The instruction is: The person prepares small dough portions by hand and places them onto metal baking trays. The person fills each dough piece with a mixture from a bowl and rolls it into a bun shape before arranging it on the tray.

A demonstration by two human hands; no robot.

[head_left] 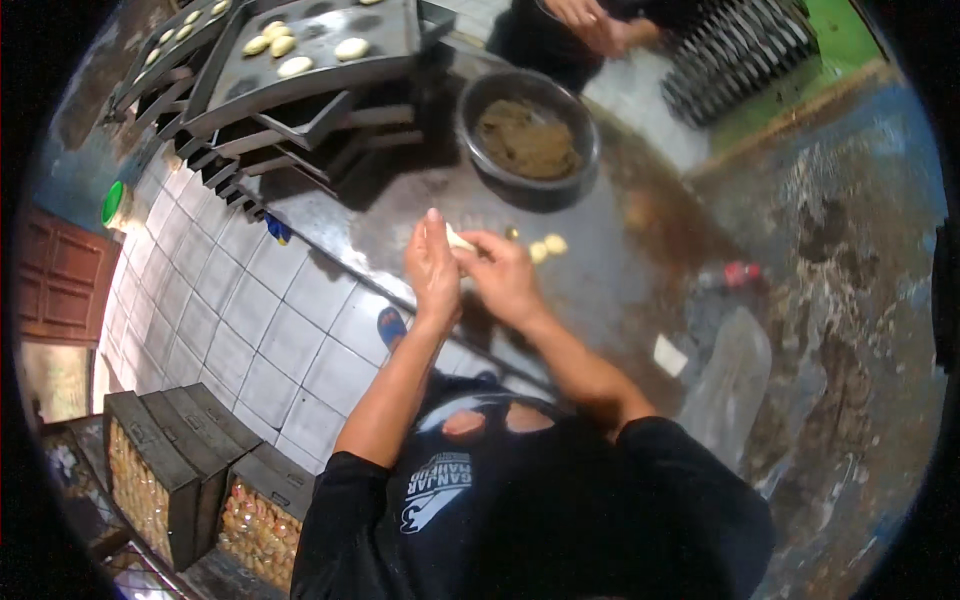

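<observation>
1. One pale dough piece (458, 240), held up btwn the two hands over the worktop (600, 310); mostly hidden, only a short strip shows.
2. Key relation: dough lies just R of the L fingers & just ahead-L of the R fingertips. Long axis, as far as visible, slants from far-L (at L fingers) to near-R (at R fingertips). Both hands right at it, so neither clearly nearer.
3. L hand (433, 270): fingers pressed together, fairly straight, pointing away from the body; can't tell if its thumb grips the dough.
4. R hand (505, 283): fingers bent, tips pinching the near-R end of the dough.
5. Small dough balls (547, 248): on worktop, just R of R fingers, close together. One small darker ball (512, 233) btwn them & the fingertips; kind unclear.
6. Dark bowl (590, 165) w/ brown crumbly mass (525, 140): ahead & slightly R of the fingers, well apart.
7. Metal tray (330, 76) w/ pale oval pieces (283, 46): far ahead-L of L fingers.
8. White paper scrap (670, 355) & clear plastic bag (735, 375): well R of R fingers, nearer the body.
9. Co-worker's hands (590, 25): far ahead of the fingers, beyond bowl, blurred.
</observation>
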